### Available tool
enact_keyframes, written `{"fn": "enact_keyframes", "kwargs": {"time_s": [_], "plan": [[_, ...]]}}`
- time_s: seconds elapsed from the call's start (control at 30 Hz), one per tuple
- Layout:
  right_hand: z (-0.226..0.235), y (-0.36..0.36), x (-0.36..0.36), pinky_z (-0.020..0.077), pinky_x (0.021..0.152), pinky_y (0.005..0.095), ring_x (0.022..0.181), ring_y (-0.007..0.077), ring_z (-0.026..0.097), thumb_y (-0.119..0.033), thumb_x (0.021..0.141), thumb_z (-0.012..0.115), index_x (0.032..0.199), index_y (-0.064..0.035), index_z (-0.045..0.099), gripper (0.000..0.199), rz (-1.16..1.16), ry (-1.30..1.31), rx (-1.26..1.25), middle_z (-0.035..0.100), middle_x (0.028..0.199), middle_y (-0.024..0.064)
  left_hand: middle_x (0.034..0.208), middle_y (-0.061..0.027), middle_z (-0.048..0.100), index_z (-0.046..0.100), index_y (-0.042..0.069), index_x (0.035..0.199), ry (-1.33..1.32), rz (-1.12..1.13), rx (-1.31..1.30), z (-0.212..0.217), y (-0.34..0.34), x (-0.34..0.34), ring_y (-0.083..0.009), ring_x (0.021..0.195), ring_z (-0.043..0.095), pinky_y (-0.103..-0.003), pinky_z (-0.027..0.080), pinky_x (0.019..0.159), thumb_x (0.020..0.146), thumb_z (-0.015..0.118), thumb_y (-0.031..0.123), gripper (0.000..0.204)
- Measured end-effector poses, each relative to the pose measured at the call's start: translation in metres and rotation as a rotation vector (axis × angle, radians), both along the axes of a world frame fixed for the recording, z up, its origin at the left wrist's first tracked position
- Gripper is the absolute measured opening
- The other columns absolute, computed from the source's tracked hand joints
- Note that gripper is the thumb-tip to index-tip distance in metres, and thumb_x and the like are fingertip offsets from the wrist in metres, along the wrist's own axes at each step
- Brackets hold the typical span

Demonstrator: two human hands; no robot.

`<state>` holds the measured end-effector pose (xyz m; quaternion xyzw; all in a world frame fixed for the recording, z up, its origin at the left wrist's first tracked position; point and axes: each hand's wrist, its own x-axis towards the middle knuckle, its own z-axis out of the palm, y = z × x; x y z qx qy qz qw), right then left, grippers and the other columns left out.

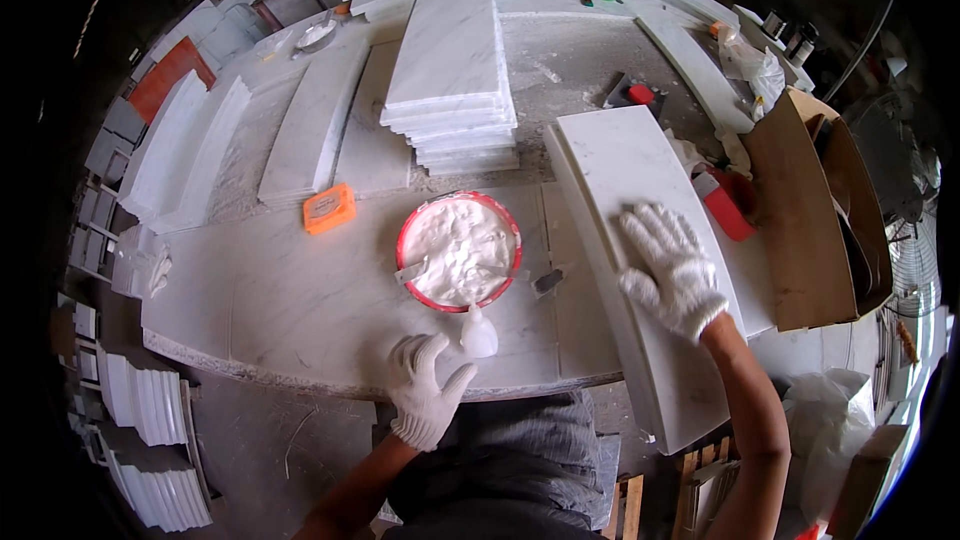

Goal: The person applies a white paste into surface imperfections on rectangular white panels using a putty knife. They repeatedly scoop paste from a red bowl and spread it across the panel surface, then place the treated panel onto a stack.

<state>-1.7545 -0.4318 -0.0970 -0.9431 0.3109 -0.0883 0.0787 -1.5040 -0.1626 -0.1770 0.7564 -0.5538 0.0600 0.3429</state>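
While the right hand [672, 270] lies spread flat on the marble slab [640, 240], the left hand [425, 390], fingers loosely open, nears the small white bottle [479, 333]; gripping it looks next.

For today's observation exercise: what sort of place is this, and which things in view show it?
Probably a stone or marble workshop. A stack of cut white slabs sits on the dusty worktop, a red tub of white paste stands near the gloved left hand, and the right hand presses a curved slab.

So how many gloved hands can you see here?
2. The left hand is at the table's near edge by the red bowl; the right hand lies flat on a white slab.
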Motion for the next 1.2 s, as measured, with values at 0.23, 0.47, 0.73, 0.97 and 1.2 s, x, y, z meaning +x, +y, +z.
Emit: {"fn": "enact_keyframes", "kwargs": {"time_s": [0.23, 0.47, 0.73, 0.97, 1.2], "plan": [[-0.026, -0.061, 0.061, 0.026, 0.118, 0.0469, 0.14, 0.0373, 0.038, -0.046, 0.098, 0.05, 0.143, -0.0139, 0.051, 0.055, -0.143, -0.1, -0.193, 0.044, 0.15, 0.0179, 0.111, -0.0133, 0.06, 0.053, 0.008, 0.125, 0.013, 0.008, 0.007, -0.012, -0.019, 0.003, -0.0359, 0.107, 0.056, -0.052, 0.042, 0.098, 0.069, 0.087, 0.033, 0.07], [-0.028, -0.057, 0.069, 0.0354, 0.112, 0.0454, 0.132, 0.0348, 0.048, -0.038, 0.094, 0.059, 0.133, -0.0129, 0.061, 0.046, -0.14, -0.226, -0.214, 0.057, 0.138, 0.0158, 0.106, -0.0101, 0.062, 0.056, 0.008, 0.119, 0.087, 0.02, -0.047, -0.019, -0.033, 0.0, -0.0318, 0.101, 0.059, -0.053, 0.042, 0.098, 0.068, 0.088, 0.032, 0.065], [-0.029, -0.06, 0.066, 0.0367, 0.111, 0.0444, 0.131, 0.0349, 0.05, -0.035, 0.094, 0.061, 0.13, -0.0111, 0.063, 0.043, -0.136, -0.235, -0.215, 0.058, 0.137, 0.0151, 0.097, -0.0069, 0.065, 0.057, 0.009, 0.116, 0.125, -0.003, -0.111, -0.033, -0.035, 0.0, -0.0304, 0.092, 0.061, -0.05, 0.043, 0.096, 0.066, 0.09, 0.026, 0.061], [-0.027, -0.058, 0.066, 0.0384, 0.11, 0.0443, 0.129, 0.0351, 0.051, -0.033, 0.093, 0.062, 0.127, -0.0109, 0.065, 0.041, -0.119, -0.248, -0.231, 0.059, 0.136, 0.0148, 0.1, -0.0052, 0.065, 0.061, 0.011, 0.113, 0.093, -0.065, -0.082, -0.039, -0.029, -0.008, -0.0287, 0.094, 0.061, -0.045, 0.045, 0.091, 0.067, 0.089, 0.021, 0.055], [-0.026, -0.06, 0.065, 0.0387, 0.11, 0.0432, 0.128, 0.0337, 0.052, -0.033, 0.093, 0.063, 0.126, -0.0111, 0.066, 0.04, -0.121, -0.306, -0.176, 0.061, 0.133, 0.014, 0.102, -0.0063, 0.065, 0.065, 0.01, 0.107, 0.353, -0.183, -0.113, 0.017, -0.043, -0.004, -0.0302, 0.096, 0.061, -0.041, 0.05, 0.084, 0.067, 0.088, 0.017, 0.047]]}}
